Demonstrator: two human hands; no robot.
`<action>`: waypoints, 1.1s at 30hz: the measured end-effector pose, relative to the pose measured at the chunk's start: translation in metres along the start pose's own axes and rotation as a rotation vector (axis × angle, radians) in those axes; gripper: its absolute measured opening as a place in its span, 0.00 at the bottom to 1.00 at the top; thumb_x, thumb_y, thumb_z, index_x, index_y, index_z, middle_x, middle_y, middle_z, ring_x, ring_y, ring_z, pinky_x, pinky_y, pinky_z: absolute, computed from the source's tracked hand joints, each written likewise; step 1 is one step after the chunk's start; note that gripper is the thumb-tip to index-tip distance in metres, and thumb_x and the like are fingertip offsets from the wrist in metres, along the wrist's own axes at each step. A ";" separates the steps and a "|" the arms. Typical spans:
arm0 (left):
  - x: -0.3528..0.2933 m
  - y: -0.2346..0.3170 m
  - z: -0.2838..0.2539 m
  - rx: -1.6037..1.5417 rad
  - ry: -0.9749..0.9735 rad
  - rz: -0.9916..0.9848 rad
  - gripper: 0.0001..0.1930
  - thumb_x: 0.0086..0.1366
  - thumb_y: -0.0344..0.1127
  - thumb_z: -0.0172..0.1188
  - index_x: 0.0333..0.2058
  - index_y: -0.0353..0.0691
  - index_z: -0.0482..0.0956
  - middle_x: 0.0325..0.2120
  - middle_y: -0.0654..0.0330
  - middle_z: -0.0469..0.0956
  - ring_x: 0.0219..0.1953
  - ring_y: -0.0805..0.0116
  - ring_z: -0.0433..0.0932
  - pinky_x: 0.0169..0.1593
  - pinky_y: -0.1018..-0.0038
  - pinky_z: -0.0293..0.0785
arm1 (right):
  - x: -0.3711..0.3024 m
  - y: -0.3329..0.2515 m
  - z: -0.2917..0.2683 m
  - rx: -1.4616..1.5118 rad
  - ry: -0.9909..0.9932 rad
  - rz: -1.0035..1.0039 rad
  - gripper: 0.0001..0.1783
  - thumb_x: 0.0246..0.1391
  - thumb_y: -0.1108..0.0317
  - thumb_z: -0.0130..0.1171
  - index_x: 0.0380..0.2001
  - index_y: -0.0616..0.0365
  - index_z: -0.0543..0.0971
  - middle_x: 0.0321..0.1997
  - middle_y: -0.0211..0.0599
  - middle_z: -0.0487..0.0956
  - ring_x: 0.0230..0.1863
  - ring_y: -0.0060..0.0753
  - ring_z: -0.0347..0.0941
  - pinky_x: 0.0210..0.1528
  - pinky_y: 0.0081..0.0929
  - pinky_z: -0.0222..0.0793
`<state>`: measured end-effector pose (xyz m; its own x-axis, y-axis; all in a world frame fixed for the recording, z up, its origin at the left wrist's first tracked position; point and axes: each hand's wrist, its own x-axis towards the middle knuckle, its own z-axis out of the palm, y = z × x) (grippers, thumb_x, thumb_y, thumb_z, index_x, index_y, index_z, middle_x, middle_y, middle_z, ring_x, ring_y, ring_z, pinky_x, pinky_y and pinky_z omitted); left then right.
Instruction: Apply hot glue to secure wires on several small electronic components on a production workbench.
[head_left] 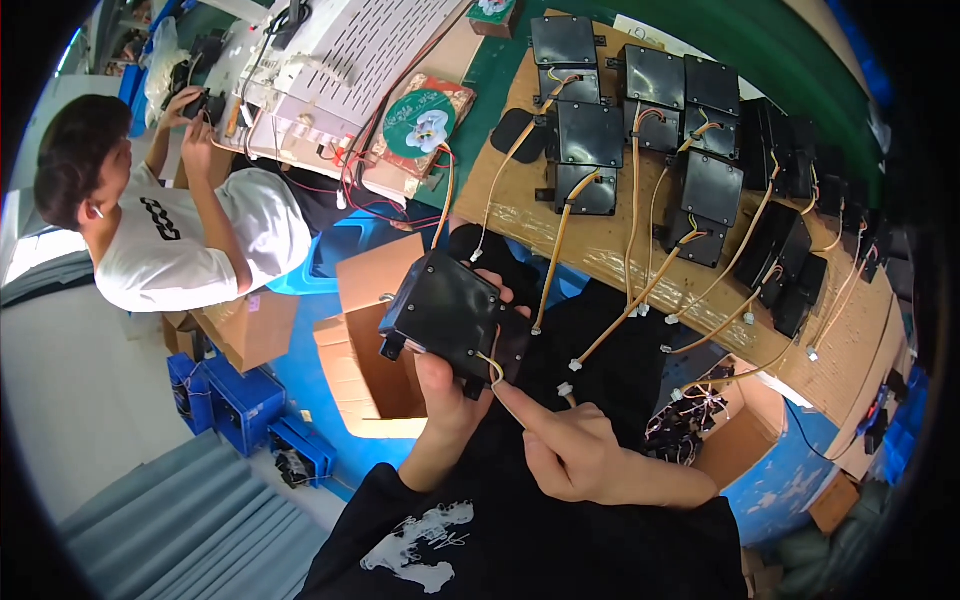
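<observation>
My left hand [455, 405] grips a black plastic box [445, 305] from below and behind, its thumb along the near edge and fingertips showing at the far side. The box has a screwed-down cover, and a short yellowish cable [492, 366] comes out at its lower right. My right hand [575, 450] reaches in from the right; its index fingertip presses against this cable by the box, while the other fingers curl in. Behind that hand the cable passes out of sight, and a white connector [566, 391] pokes out above the knuckles.
Several similar black boxes [590, 135] with dangling cables stand on a cardboard-covered table [510, 215]. An open carton [365, 345] lies beyond my left hand. To the right, another carton [740, 440] sits by a tangle of wired parts [685, 425]. A person [190, 230] works at the left bench.
</observation>
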<state>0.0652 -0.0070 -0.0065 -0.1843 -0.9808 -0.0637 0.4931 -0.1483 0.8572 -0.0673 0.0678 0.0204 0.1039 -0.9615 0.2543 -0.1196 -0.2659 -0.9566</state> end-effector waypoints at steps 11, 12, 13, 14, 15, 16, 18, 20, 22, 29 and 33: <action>-0.001 0.005 -0.010 -0.040 0.132 -0.019 0.50 0.56 0.66 0.65 0.64 0.35 0.56 0.54 0.47 0.69 0.55 0.59 0.73 0.57 0.61 0.75 | 0.007 0.004 -0.001 -0.165 -0.057 0.039 0.23 0.47 0.84 0.51 0.51 0.69 0.76 0.16 0.28 0.72 0.12 0.21 0.61 0.18 0.17 0.59; -0.002 0.005 -0.010 -0.021 0.121 -0.007 0.51 0.54 0.67 0.66 0.63 0.35 0.57 0.53 0.47 0.70 0.54 0.59 0.73 0.56 0.61 0.75 | 0.009 0.001 -0.002 -0.009 -0.020 0.176 0.20 0.50 0.83 0.51 0.48 0.68 0.76 0.18 0.27 0.72 0.14 0.19 0.61 0.19 0.16 0.58; -0.002 0.005 -0.009 -0.001 0.108 0.004 0.52 0.52 0.68 0.67 0.63 0.35 0.57 0.52 0.46 0.71 0.53 0.58 0.74 0.56 0.62 0.75 | 0.013 -0.003 -0.004 0.147 0.019 0.312 0.16 0.53 0.82 0.51 0.46 0.66 0.76 0.19 0.27 0.72 0.16 0.18 0.61 0.20 0.16 0.57; -0.002 0.005 -0.008 0.019 0.094 0.015 0.53 0.50 0.69 0.68 0.62 0.35 0.57 0.51 0.46 0.71 0.52 0.58 0.74 0.55 0.62 0.75 | 0.016 -0.006 -0.006 0.305 0.061 0.447 0.13 0.55 0.81 0.51 0.44 0.64 0.76 0.20 0.26 0.72 0.17 0.16 0.62 0.21 0.15 0.56; -0.003 0.005 -0.007 0.040 0.079 0.025 0.55 0.48 0.70 0.70 0.62 0.35 0.58 0.50 0.46 0.72 0.51 0.58 0.75 0.55 0.63 0.75 | 0.018 -0.008 -0.008 0.464 0.104 0.581 0.10 0.58 0.80 0.51 0.42 0.63 0.76 0.21 0.26 0.72 0.19 0.15 0.62 0.23 0.14 0.56; -0.002 0.005 -0.007 0.035 0.074 0.021 0.55 0.48 0.70 0.70 0.62 0.35 0.58 0.50 0.46 0.72 0.51 0.58 0.75 0.55 0.63 0.75 | 0.021 -0.008 -0.010 0.459 0.110 0.583 0.10 0.58 0.80 0.51 0.42 0.63 0.76 0.21 0.26 0.72 0.19 0.15 0.62 0.23 0.14 0.56; 0.001 0.007 -0.005 0.048 0.072 0.012 0.57 0.44 0.71 0.71 0.61 0.34 0.59 0.49 0.45 0.73 0.50 0.57 0.75 0.54 0.63 0.75 | 0.028 -0.006 -0.016 0.476 0.071 0.623 0.05 0.59 0.78 0.50 0.38 0.62 0.75 0.18 0.24 0.69 0.17 0.15 0.59 0.20 0.15 0.53; 0.003 0.008 -0.004 0.064 0.074 0.006 0.59 0.41 0.72 0.73 0.60 0.34 0.59 0.48 0.45 0.73 0.48 0.57 0.76 0.53 0.63 0.75 | 0.032 -0.004 -0.020 0.496 0.027 0.663 0.03 0.60 0.77 0.49 0.33 0.61 0.73 0.16 0.23 0.66 0.14 0.14 0.55 0.18 0.15 0.50; 0.002 0.007 -0.003 0.064 0.061 0.005 0.59 0.40 0.72 0.73 0.59 0.33 0.60 0.48 0.45 0.73 0.48 0.57 0.76 0.52 0.64 0.75 | 0.027 -0.002 -0.021 0.549 0.001 0.696 0.04 0.61 0.76 0.50 0.32 0.61 0.74 0.17 0.23 0.67 0.16 0.14 0.56 0.19 0.14 0.50; 0.008 -0.010 -0.010 -0.054 -0.182 0.130 0.61 0.37 0.72 0.74 0.60 0.32 0.60 0.48 0.45 0.73 0.48 0.56 0.76 0.53 0.64 0.75 | 0.017 0.003 -0.017 0.676 -0.141 0.767 0.09 0.61 0.74 0.53 0.25 0.61 0.74 0.15 0.26 0.70 0.15 0.14 0.58 0.20 0.13 0.52; 0.007 -0.009 -0.001 0.013 -0.173 0.136 0.58 0.44 0.71 0.71 0.63 0.34 0.58 0.50 0.47 0.72 0.50 0.58 0.74 0.54 0.61 0.75 | 0.014 0.005 -0.014 0.603 -0.123 0.701 0.13 0.59 0.75 0.54 0.19 0.61 0.73 0.13 0.27 0.71 0.13 0.16 0.58 0.19 0.13 0.53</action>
<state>0.0600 -0.0121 -0.0151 -0.2604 -0.9553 0.1401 0.5128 -0.0139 0.8584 -0.0805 0.0522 0.0214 0.3102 -0.8654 -0.3936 0.3343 0.4869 -0.8070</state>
